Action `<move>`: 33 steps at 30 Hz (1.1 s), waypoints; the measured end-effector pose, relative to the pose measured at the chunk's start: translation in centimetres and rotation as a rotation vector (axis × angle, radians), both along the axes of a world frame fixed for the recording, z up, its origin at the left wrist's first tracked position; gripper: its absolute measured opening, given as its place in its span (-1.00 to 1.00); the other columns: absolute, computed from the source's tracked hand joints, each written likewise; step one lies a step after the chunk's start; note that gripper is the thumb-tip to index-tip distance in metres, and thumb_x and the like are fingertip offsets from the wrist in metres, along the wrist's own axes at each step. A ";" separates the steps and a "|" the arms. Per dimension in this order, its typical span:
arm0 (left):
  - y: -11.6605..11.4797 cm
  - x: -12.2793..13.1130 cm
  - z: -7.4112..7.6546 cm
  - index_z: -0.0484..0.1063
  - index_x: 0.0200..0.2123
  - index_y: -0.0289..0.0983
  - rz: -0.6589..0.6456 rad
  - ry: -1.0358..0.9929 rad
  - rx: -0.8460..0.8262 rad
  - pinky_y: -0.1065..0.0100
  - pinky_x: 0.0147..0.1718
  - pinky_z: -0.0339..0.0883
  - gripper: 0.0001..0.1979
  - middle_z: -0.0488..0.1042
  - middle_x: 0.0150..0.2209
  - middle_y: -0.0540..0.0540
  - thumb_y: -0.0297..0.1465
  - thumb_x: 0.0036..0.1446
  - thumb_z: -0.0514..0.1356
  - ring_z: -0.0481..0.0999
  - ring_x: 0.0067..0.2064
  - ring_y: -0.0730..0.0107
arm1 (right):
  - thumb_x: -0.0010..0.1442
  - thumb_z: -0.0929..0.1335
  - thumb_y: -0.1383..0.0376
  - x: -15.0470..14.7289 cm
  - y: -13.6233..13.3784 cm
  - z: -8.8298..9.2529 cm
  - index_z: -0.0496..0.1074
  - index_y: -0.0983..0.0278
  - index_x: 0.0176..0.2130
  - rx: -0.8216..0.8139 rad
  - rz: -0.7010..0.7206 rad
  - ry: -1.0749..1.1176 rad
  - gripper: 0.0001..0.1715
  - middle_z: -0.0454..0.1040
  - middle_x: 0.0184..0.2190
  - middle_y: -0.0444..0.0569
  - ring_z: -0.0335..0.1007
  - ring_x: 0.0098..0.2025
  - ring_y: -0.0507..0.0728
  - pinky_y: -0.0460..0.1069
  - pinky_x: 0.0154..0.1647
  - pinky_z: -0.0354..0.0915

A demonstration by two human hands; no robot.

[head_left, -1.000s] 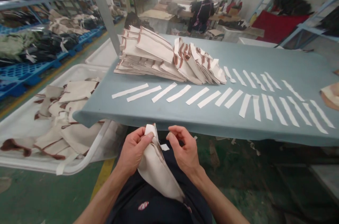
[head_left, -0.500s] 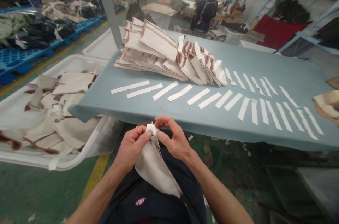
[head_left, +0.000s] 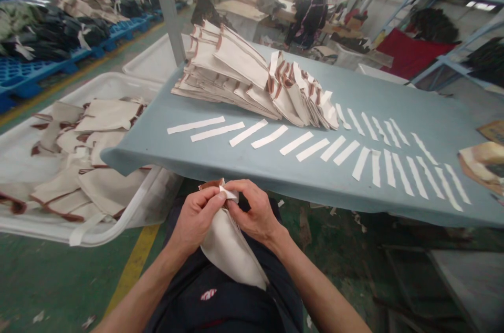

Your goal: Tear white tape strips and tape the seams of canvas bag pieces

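Between my hands, over my lap, hangs a cream fabric piece point(head_left: 232, 251) with brown edging at its top. My left hand point(head_left: 199, 217) pinches its upper end, the thumb pressing near a short white strip point(head_left: 228, 193). On the other side my right hand point(head_left: 254, 212) is closed on this strip, which is folded at the top of the piece; its fingertips partly hide the strip. Just beyond both hands is the front edge of the blue-green table point(head_left: 153, 152).
A heap of cream pieces with brown edges point(head_left: 240, 70) lies toward the table's far left. Rows of white strips point(head_left: 296, 143) are laid across the tabletop. To the left, a white bin point(head_left: 129, 217) holds similar pieces. A person point(head_left: 311, 12) is in the background.
My right fingers have moved from above the strip down onto it and now pinch it. The brown edge at the top of the piece shows more. My view has shifted slightly.
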State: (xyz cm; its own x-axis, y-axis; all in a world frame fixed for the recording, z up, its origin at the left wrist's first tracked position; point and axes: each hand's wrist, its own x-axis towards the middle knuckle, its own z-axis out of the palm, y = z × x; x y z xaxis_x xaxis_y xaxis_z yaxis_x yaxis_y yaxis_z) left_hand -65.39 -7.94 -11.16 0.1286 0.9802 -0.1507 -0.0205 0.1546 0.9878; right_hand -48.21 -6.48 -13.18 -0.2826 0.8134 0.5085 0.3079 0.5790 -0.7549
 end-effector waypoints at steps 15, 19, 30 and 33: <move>-0.5 -0.3 0.4 0.62 -0.37 -0.29 -0.066 0.065 0.040 0.38 -0.40 0.29 -0.59 0.51 -0.44 -0.06 -0.05 0.25 0.24 0.42 -0.42 0.31 | 0.37 0.40 0.21 -0.2 -1.5 -0.5 0.54 0.20 0.08 -0.345 0.077 0.192 -0.69 0.65 -0.03 0.01 0.56 -0.17 0.11 -0.02 -0.21 0.44; -0.3 0.2 0.1 0.54 -0.45 -0.27 -0.017 0.089 0.034 0.41 -0.43 0.24 -0.61 0.47 -0.48 -0.02 -0.07 0.22 0.28 0.36 -0.44 0.36 | 0.44 0.31 0.20 0.4 -1.8 -0.7 0.53 0.18 0.14 -0.179 0.098 0.093 -0.64 0.63 0.06 0.07 0.55 0.03 0.19 0.07 0.00 0.44; -0.9 0.8 1.4 0.56 -0.49 -0.26 -0.061 0.249 0.140 0.40 -0.47 0.17 -0.69 0.46 -0.53 -0.01 -0.16 0.17 0.27 0.33 -0.47 0.37 | 0.14 0.55 -0.14 0.3 -1.2 -0.1 0.53 0.26 -0.26 -0.756 0.048 0.511 -0.46 0.49 -0.42 -0.14 0.26 -0.43 0.00 -0.08 -0.40 0.20; -1.2 0.8 1.6 0.57 -0.49 -0.24 -0.043 0.299 0.166 0.39 -0.47 0.15 -0.74 0.48 -0.55 0.01 -0.20 0.14 0.30 0.32 -0.49 0.38 | 0.08 0.58 -0.19 1.3 -0.8 0.6 0.52 0.28 -0.27 -0.844 0.098 0.462 -0.39 0.44 -0.47 -0.18 0.19 -0.47 -0.03 -0.11 -0.46 0.12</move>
